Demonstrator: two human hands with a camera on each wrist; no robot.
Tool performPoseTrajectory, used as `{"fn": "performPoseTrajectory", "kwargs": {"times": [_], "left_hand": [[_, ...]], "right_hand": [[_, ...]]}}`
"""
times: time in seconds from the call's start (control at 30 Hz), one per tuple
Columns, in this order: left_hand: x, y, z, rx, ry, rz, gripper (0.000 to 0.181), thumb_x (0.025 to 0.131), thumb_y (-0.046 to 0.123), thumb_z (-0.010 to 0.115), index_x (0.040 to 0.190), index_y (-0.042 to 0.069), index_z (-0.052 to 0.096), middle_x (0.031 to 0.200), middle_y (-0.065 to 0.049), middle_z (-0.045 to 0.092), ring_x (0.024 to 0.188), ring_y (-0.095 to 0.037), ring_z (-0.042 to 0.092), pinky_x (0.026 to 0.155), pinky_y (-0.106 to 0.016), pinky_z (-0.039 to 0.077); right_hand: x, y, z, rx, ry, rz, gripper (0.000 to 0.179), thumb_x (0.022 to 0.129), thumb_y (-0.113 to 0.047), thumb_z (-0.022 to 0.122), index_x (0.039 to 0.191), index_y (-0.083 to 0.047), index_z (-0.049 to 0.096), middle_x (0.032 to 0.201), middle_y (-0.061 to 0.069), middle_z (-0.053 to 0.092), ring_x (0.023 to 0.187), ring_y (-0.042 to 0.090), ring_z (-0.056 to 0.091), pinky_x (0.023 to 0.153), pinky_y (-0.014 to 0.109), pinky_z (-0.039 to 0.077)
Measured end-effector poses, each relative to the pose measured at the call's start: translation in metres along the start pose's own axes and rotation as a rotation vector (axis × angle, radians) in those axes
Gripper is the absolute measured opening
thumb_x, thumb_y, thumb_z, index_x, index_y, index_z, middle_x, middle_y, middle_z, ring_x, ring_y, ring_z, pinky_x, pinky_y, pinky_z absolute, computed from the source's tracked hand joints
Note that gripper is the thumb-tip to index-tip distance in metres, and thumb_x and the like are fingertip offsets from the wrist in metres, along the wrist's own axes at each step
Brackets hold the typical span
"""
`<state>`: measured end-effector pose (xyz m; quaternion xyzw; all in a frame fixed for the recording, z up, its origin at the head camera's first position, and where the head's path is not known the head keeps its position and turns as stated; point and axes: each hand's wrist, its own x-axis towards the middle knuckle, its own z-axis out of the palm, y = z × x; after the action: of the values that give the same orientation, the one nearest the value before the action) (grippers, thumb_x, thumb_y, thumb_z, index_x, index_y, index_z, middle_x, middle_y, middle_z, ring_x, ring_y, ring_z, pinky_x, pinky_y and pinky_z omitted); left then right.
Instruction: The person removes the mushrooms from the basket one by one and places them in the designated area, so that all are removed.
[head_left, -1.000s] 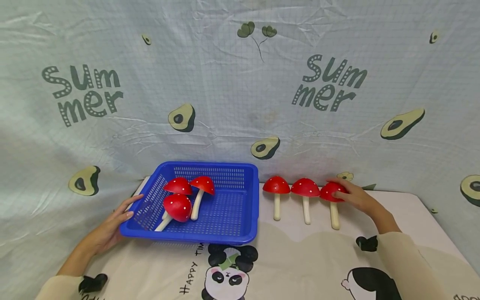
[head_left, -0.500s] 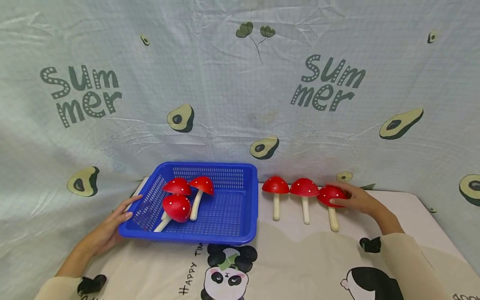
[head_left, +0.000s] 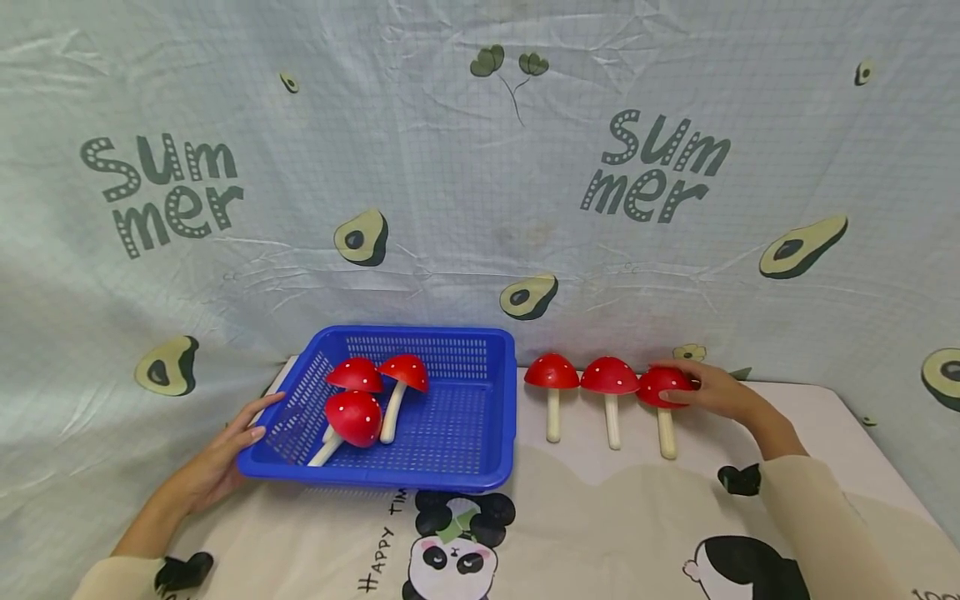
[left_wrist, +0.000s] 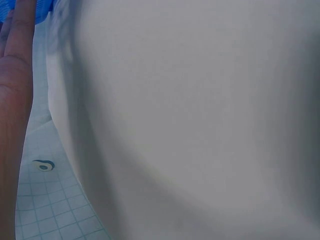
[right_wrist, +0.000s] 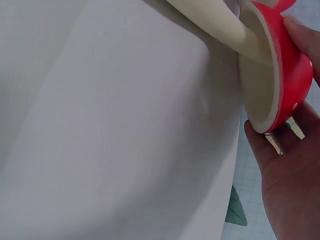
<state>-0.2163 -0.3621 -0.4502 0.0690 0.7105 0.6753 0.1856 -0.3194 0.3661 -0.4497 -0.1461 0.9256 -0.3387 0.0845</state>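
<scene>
Right hand [head_left: 712, 392] has a cap grasped, thumb on the red top, fingers round the far side (right wrist view agrees). Held mushroom [head_left: 665, 423] is at the right end of a row of three on the table [head_left: 802, 417], stem toward the person. Can't tell if any of it is off the surface.

In the way: middle mushroom [head_left: 611, 382] is right beside it, cap edges about meeting, then end mushroom [head_left: 552, 383] just right of the basket [head_left: 442, 479]. Basket's right wall comes after that. Backdrop [head_left: 480, 183] hangs close behind the row, near the fingers.

Left hand [head_left: 217, 462] is at the basket's left rim, fingers straight against it, not clenched. Three more in the basket, bunched left: back mushroom [head_left: 355, 375], front mushroom [head_left: 354, 418] overlapping its stem, tilted mushroom [head_left: 403, 375] beside them. Right half of the basket floor is bare.

Panda print [head_left: 453, 558] on the cloth, in front of the basket.
</scene>
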Motion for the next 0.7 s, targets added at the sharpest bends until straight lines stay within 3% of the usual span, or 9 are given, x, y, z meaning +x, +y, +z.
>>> {"fn": "performPoseTrajectory", "kwargs": {"times": [0.2,0.7], "left_hand": [[0.0002,-0.0007,-0.0006,0.004,-0.002,0.004,0.05,0.111,0.029,0.032,0.156,0.048,0.021,0.157,-0.028,-0.003,0.112,-0.014,0.063,0.093,-0.036,0.056],[0.0009,-0.0011,-0.0026,0.012,-0.012,0.004,0.05,0.111,0.028,0.031,0.157,0.046,0.02,0.158,-0.028,-0.005,0.113,-0.013,0.062,0.093,-0.035,0.055]], "right_hand": [[-0.0001,-0.0038,-0.0008,0.001,0.018,-0.012,0.063,0.097,-0.035,0.062,0.15,-0.007,0.044,0.149,0.03,0.037,0.132,0.053,0.035,0.097,0.07,0.044],[-0.0053,-0.0039,0.0008,0.04,0.032,-0.069,0.075,0.09,-0.031,0.068,0.153,-0.003,0.038,0.154,0.031,0.031,0.137,0.054,0.029,0.101,0.073,0.039]]}}
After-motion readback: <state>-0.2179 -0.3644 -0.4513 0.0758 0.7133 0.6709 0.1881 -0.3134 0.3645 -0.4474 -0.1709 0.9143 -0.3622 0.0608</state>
